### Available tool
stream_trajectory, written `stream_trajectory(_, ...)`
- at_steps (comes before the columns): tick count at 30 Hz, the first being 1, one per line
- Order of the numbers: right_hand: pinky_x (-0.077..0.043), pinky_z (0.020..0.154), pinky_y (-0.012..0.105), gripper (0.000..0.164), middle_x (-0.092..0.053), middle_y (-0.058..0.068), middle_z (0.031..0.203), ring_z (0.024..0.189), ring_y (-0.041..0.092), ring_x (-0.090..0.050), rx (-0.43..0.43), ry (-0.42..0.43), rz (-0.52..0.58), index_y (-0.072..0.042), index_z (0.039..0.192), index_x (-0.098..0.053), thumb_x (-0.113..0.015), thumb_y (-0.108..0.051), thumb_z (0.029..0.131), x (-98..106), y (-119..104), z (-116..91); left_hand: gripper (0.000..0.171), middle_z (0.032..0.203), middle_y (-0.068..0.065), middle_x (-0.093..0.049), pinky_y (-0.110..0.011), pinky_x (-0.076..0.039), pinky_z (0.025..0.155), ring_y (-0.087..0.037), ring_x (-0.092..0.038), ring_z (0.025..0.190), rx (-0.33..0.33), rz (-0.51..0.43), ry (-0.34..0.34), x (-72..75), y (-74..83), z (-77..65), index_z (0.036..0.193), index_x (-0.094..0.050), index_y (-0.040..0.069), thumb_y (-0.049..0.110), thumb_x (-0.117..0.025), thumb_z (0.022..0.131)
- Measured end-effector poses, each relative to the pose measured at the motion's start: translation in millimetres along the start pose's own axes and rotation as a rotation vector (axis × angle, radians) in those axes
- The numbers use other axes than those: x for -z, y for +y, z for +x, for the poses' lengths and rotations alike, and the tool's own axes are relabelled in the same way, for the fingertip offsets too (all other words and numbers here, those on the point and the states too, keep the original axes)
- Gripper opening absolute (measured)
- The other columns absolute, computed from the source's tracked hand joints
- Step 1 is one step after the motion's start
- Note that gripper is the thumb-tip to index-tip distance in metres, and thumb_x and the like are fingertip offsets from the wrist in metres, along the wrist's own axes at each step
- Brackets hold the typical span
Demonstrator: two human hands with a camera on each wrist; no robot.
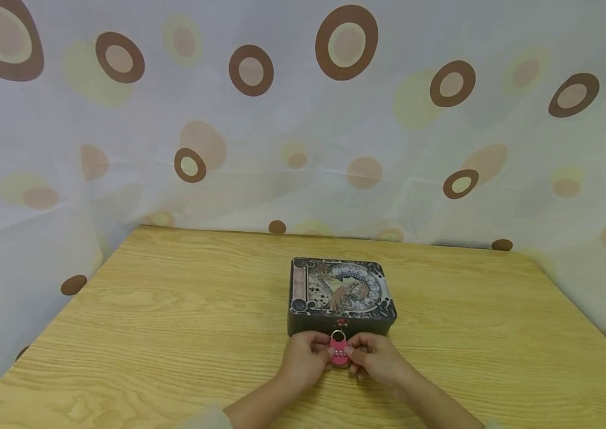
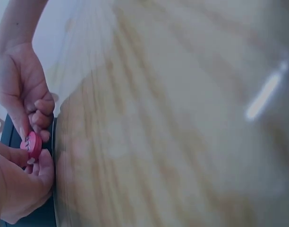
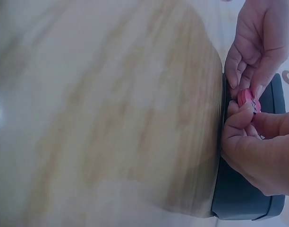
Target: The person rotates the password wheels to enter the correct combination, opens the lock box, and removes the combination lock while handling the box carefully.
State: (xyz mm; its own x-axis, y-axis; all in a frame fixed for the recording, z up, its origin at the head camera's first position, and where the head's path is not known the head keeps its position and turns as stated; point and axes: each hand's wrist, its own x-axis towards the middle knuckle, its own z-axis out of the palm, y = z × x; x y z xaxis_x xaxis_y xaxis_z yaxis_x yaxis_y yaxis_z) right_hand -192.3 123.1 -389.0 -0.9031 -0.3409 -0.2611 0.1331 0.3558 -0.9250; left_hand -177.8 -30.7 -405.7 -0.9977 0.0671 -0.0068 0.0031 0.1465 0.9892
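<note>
A pink combination padlock [image 1: 339,353] with three number dials hangs at the front of a dark tin box [image 1: 342,289] with a picture on its lid. Its silver shackle passes by the red-tinted latch [image 1: 341,322] on the box front. My left hand [image 1: 305,356] pinches the padlock's left side between thumb and fingers. On the other side, my right hand [image 1: 379,359] pinches it with the thumb by the dials. In both wrist views the padlock [image 2: 31,144] sits between the two hands' fingertips, close to the box wall [image 3: 243,189].
The box stands on a wood-grain table [image 1: 174,310], which stretches away on both sides. Behind it hangs a pale curtain [image 1: 281,131] with brown and yellow circles, reaching round the table's left and right edges.
</note>
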Motion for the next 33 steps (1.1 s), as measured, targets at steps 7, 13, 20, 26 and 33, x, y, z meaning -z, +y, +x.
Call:
stream_trajectory(7, -0.045, 0.051, 0.018, 0.016, -0.056, -0.004, 0.065, 0.057, 0.006, -0.052, 0.012, -0.001, 0.046, 0.014, 0.097, -0.051, -0.047, -0.002, 0.092, -2, 3, 1, 0.012, 0.069, -0.017, -0.066, -0.022, -0.052, 0.05, -0.015, -0.061, 0.055, 0.026, -0.03, 0.112, -8.1, -0.2, -7.9, 0.087, -0.063, -0.014, -0.01, -0.061, 0.075)
stream_trajectory(13, -0.044, 0.05, 0.018, 0.015, -0.055, -0.004, 0.063, 0.055, 0.006, -0.05, -0.008, 0.029, 0.073, 0.013, 0.097, -0.05, -0.046, -0.001, 0.092, -5, 1, -1, 0.009, 0.068, -0.02, -0.067, -0.025, -0.054, 0.051, -0.016, -0.064, 0.056, 0.039, -0.077, 0.179, -12.2, 1.9, -10.7, 0.084, -0.063, -0.015, -0.012, -0.062, 0.076)
stream_trajectory(20, -0.044, 0.049, 0.018, 0.016, -0.055, -0.003, 0.063, 0.054, 0.006, -0.05, -0.016, 0.065, 0.069, 0.012, 0.097, -0.05, -0.046, -0.002, 0.093, -8, 0, -2, 0.006, 0.066, -0.023, -0.067, -0.028, -0.055, 0.051, -0.015, -0.063, 0.053, 0.051, -0.112, 0.205, -13.8, 2.9, -12.1, 0.079, -0.065, -0.015, -0.01, -0.063, 0.076)
stream_trajectory(26, -0.043, 0.048, 0.018, 0.012, -0.052, -0.003, 0.058, 0.053, 0.007, -0.049, -0.009, 0.101, 0.044, 0.01, 0.09, -0.051, -0.047, -0.001, 0.092, -9, -1, -3, 0.006, 0.06, -0.021, -0.065, -0.023, -0.053, 0.047, -0.011, -0.06, 0.049, 0.027, -0.083, 0.205, -14.6, 2.3, -13.2, 0.072, -0.065, -0.013, -0.01, -0.064, 0.076)
stream_trajectory(33, -0.043, 0.048, 0.018, 0.011, -0.052, -0.002, 0.057, 0.053, 0.008, -0.049, -0.001, 0.133, 0.001, 0.011, 0.088, -0.053, -0.049, 0.001, 0.091, -11, -1, -5, 0.006, 0.057, -0.016, -0.063, -0.018, -0.049, 0.045, -0.012, -0.059, 0.049, -0.017, -0.007, 0.192, -14.6, 1.7, -13.1, 0.07, -0.065, -0.012, -0.011, -0.063, 0.075)
